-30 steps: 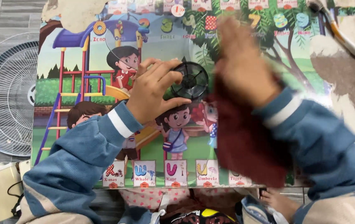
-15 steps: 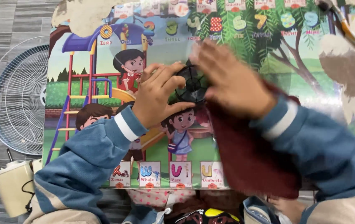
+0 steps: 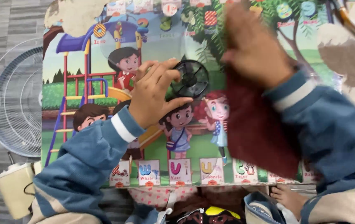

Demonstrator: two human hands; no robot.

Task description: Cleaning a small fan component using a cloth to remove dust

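Observation:
My left hand grips a small black round fan hub with spokes, thumb below it and fingers curled over its left side. It rests on a colourful children's poster mat showing a playground and cartoon children. My right hand, blurred, holds a dark red cloth that hangs down over the right part of the mat. The right hand is just to the right of the hub, apart from it. Both arms wear blue sleeves with white cuffs.
A white wire fan guard lies on the grey floor at left. A cream-coloured fan motor housing sits at the lower left. Thin tools lie at the upper right. My bare foot shows at the bottom.
My right hand with the red cloth has lifted off the hub and swung up and to the right. My left hand has kept its grip on the hub.

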